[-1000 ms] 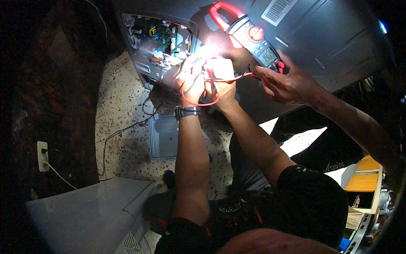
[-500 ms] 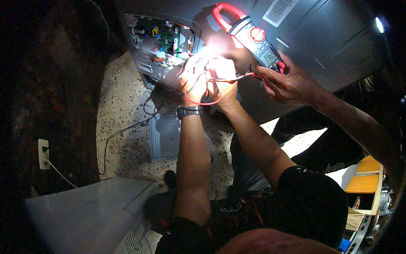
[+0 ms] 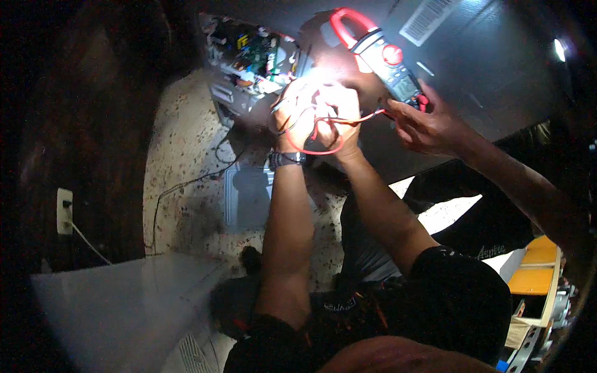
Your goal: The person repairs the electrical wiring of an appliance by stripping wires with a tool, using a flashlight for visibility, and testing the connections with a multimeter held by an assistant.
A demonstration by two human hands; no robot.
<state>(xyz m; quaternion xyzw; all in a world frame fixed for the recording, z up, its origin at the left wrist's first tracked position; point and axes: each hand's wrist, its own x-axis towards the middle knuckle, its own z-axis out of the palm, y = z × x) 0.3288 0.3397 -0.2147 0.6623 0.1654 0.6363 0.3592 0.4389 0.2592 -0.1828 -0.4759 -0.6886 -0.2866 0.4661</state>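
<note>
— Leads, red and black, where are they?
— Pinched in both your hands, left hand and right hand pressed together, just at four o'clock of the circuit board; the red lead trails toward three o'clock to the clamp meter.

Speckled terrazzo floor meets a dark wood wall (white outlet plugged in).

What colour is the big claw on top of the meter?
Red. The claw tops the dark meter, seen in the head view.

Head view, close, facing down.
</note>
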